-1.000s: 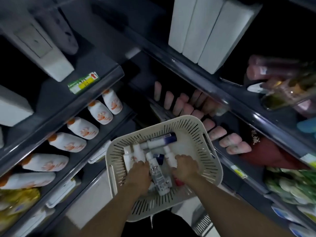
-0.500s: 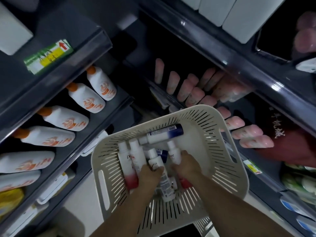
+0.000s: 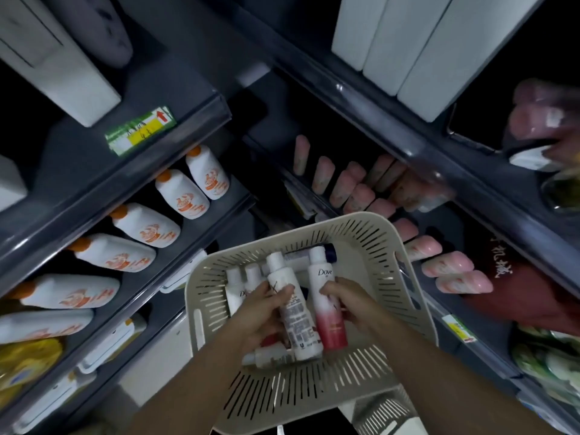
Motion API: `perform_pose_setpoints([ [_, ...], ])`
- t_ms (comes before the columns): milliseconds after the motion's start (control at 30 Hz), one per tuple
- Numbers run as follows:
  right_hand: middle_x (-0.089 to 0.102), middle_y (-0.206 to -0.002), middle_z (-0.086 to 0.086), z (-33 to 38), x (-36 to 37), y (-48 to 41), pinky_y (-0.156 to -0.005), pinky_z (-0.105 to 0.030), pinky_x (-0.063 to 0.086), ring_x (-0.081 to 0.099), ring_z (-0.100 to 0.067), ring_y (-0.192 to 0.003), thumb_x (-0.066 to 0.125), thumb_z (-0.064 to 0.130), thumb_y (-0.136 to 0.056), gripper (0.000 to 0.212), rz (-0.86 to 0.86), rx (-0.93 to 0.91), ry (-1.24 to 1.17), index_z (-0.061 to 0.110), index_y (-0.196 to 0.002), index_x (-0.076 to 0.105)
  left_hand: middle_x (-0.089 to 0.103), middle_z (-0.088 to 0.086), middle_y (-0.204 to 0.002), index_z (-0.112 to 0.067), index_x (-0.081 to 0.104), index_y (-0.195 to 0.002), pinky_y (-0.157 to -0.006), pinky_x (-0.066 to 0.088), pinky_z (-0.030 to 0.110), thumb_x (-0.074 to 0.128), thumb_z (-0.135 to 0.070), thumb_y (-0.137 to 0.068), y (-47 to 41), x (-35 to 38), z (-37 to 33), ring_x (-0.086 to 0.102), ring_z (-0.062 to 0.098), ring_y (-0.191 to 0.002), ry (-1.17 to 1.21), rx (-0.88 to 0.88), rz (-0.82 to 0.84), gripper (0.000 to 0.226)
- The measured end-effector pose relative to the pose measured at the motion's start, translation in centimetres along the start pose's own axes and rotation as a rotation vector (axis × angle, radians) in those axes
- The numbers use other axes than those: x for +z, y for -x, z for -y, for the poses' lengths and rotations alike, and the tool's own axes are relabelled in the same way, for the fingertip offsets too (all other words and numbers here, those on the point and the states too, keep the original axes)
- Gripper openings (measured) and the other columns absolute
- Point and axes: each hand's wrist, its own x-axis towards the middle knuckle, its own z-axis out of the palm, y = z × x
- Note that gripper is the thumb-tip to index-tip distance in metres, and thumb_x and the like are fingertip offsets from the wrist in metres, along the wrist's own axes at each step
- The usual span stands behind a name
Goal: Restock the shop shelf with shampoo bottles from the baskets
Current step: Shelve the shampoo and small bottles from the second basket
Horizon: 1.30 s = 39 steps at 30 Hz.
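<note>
**Two bottles gripped over the basket**

The left hand (image 3: pixel 260 312) has its fingers curled round a white bottle (image 3: pixel 296 321). The bottle stands nearly upright with its cap away from the wrist and its printed back label facing the camera. The right hand (image 3: pixel 354 304) wraps a Dove bottle (image 3: pixel 328 321), white at the top and red toward the base, with its fingertips pressed on the bottle's right side. The two bottles stand side by side between the hands, touching or nearly so. Both sit above the inside of the basket (image 3: pixel 417 277), a pale slotted tub that lies beneath both hands.

Just beyond the left fingertips, two more white caps (image 3: pixel 233 277) poke up from the basket's far left part. Past the right fingertips a dark-capped bottle (image 3: pixel 329 251) lies on its side against the far wall. Under the left palm another bottle (image 3: pixel 270 356) lies flat on the basket floor.

Out beyond the right fingers and further right, a row of pink bottles (image 3: pixel 448 265) stands on the shelf (image 3: pixel 445 227); those deeper in are blurred. To the left of the left hand, well apart from it, white bottles with orange caps (image 3: pixel 175 193) line another shelf level. A green and yellow tag (image 3: pixel 138 130) is stuck on the rail above them. White boxes (image 3: pixel 408 42) stand on the top level, far past both hands. Below the right forearm, the corner of a second slotted tub (image 3: pixel 376 412) shows.
</note>
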Motion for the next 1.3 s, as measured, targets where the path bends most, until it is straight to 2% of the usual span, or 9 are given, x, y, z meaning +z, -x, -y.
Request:
perform_pose_setpoints([
  [267,0.069,-0.112,-0.017,5.7,0.8,5.7,-0.092,-0.047,0.049,0.064,-0.030,-0.096,0.072,0.021,-0.068,0.054,0.209,-0.161,-0.173,0.011,-0.121,0.063,0.061,0.024,-0.119,-0.008,0.051,-0.134,-0.098,0.046,0.056,0.064,-0.029,-0.082,6.0,0.7,-5.3,0.059,0.037,-0.105,0.085,0.085,0.153,0.057],
  [400,0.067,-0.121,-0.018,8.7,1.4,8.3,-0.104,-0.056,0.044,0.064,-0.038,-0.111,0.082,0.025,-0.066,0.066,0.277,-0.261,-0.115,0.011,-0.127,0.060,0.068,0.016,-0.091,0.000,0.060,-0.117,-0.079,0.053,0.044,0.061,-0.036,-0.081,9.4,1.3,-7.7,0.062,0.030,-0.080,0.087,0.196,0.192,0.051],
  [500,0.068,-0.121,-0.016,11.3,2.3,10.1,-0.099,-0.053,0.049,0.063,-0.039,-0.112,0.090,0.036,-0.057,0.081,0.284,-0.320,-0.083,0.012,-0.128,0.059,0.068,0.017,-0.088,0.005,0.059,-0.114,-0.073,0.056,0.038,0.063,-0.036,-0.080,11.4,1.1,-9.5,0.065,0.028,-0.076,0.051,0.264,0.174,0.053],
  [633,0.069,-0.112,-0.018,15.0,4.1,13.1,-0.085,-0.042,0.055,0.066,-0.031,-0.096,0.081,0.033,-0.070,0.065,0.277,-0.388,-0.137,0.006,-0.125,0.059,0.057,0.031,-0.119,0.005,0.052,-0.130,-0.098,0.047,0.049,0.076,-0.045,-0.073,14.3,0.0,-12.6,0.057,0.044,-0.109,0.061,0.359,0.169,0.079],
  [833,0.073,-0.103,-0.008,20.2,6.7,16.7,-0.075,-0.035,0.056,0.069,-0.021,-0.086,0.073,0.028,-0.079,0.041,0.368,-0.514,-0.131,0.012,-0.116,0.066,0.070,0.012,-0.089,-0.004,0.063,-0.108,-0.076,0.055,0.037,0.058,-0.032,-0.085,18.3,-0.9,-16.6,0.067,0.024,-0.079,0.153,0.555,0.188,0.037],
  [967,0.071,-0.108,-0.013,23.7,8.3,18.7,-0.087,-0.046,0.054,0.068,-0.028,-0.093,0.075,0.027,-0.075,0.049,0.377,-0.597,-0.090,0.009,-0.119,0.065,0.065,0.022,-0.109,0.001,0.059,-0.122,-0.096,0.046,0.049,0.053,-0.032,-0.088,21.7,-0.7,-19.4,0.062,0.034,-0.097,0.148,0.666,0.182,0.047],
  [1033,0.070,-0.113,-0.016,25.3,9.1,19.7,-0.092,-0.051,0.052,0.067,-0.032,-0.097,0.076,0.026,-0.075,0.050,0.371,-0.654,-0.057,0.010,-0.121,0.064,0.066,0.019,-0.104,-0.002,0.062,-0.116,-0.094,0.046,0.048,0.052,-0.035,-0.088,23.3,-0.7,-20.8,0.063,0.032,-0.092,0.116,0.699,0.166,0.046],
  [1167,0.074,-0.104,-0.009,28.6,10.7,22.4,-0.080,-0.041,0.055,0.070,-0.024,-0.089,0.076,0.025,-0.072,0.047,0.344,-0.751,-0.045,0.013,-0.116,0.066,0.070,0.018,-0.102,-0.003,0.065,-0.114,-0.090,0.051,0.046,0.054,-0.044,-0.087,26.5,-0.5,-23.2,0.067,0.030,-0.092,0.017,0.775,0.152,0.050],
  [1300,0.074,-0.102,-0.010,31.6,12.4,24.7,-0.082,-0.044,0.056,0.070,-0.025,-0.087,0.074,0.024,-0.077,0.041,0.347,-0.849,-0.011,0.009,-0.115,0.066,0.070,0.016,-0.097,-0.003,0.052,-0.124,-0.079,0.058,0.041,0.075,-0.030,-0.072,29.7,-0.2,-25.4,0.069,0.026,-0.082,-0.044,0.895,0.031,0.062],
])
